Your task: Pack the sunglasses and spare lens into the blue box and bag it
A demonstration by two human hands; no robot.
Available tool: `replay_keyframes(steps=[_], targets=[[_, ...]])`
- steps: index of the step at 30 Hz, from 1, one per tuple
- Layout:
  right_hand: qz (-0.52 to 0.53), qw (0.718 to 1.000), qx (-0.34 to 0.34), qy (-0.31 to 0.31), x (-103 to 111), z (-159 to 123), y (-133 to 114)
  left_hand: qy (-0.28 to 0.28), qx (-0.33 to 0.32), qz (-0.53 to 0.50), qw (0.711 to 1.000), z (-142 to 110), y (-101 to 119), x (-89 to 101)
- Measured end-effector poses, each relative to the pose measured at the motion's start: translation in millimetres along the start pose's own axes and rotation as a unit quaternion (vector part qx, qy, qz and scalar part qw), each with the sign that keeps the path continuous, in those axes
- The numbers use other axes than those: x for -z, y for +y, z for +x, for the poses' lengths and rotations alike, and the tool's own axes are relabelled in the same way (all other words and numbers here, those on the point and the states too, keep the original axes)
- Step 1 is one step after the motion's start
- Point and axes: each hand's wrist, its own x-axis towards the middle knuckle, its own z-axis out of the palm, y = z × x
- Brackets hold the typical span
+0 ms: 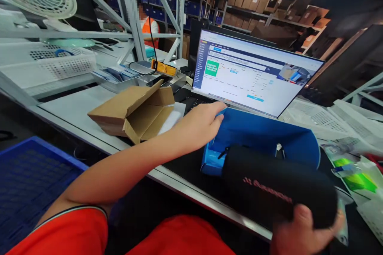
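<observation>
My left hand (206, 123) grips the upper left corner of an open blue box (263, 129), its fingers over the edge of the raised lid. In front of the box, partly covering it, is a dark cylindrical case (278, 183) with reddish lettering and a small cord or zip pull at its left end. My right hand (305, 229), blurred, is closed around the case's right end, thumb on the near side. How far the case sits inside the box cannot be seen.
An opened cardboard box (119, 111) lies left of my forearm. Behind the blue box stands a lit monitor (248, 75). Plastic packets (356, 175) lie at the right; a blue crate (38, 187) is at lower left. A person in an orange vest (151, 28) is beyond the frame.
</observation>
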Motion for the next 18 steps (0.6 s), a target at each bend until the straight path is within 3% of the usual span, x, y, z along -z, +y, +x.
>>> replay_keyframes(steps=[2,5,8,11,14,16,18], targets=[[-0.026,0.998,0.025,0.048,-16.2,3.9,0.6,0.004,0.006,0.005,1.0,-0.5,0.7,-6.4],[-0.096,0.995,0.039,0.011,-39.2,12.3,1.4,0.019,0.006,-0.008,1.0,-5.4,1.5,-11.8],[-0.206,0.972,0.08,-0.08,-54.7,18.9,3.7,0.024,0.005,-0.038,0.999,-11.0,-0.5,-13.5],[-0.369,0.904,0.1,-0.193,-60.4,24.8,12.2,-0.005,0.042,-0.076,0.996,-15.1,-7.1,-17.3],[-0.391,0.861,0.096,-0.312,-55.4,29.6,24.3,-0.036,0.083,-0.101,0.991,-20.1,-15.1,-25.7],[-0.359,0.865,0.114,-0.33,-45.7,30.2,28.9,-0.071,0.1,-0.122,0.985,-26.6,-17.9,-32.6],[-0.308,0.894,0.129,-0.297,-29.3,28.6,29.7,-0.102,0.115,-0.138,0.978,-37.3,-18.3,-39.3]])
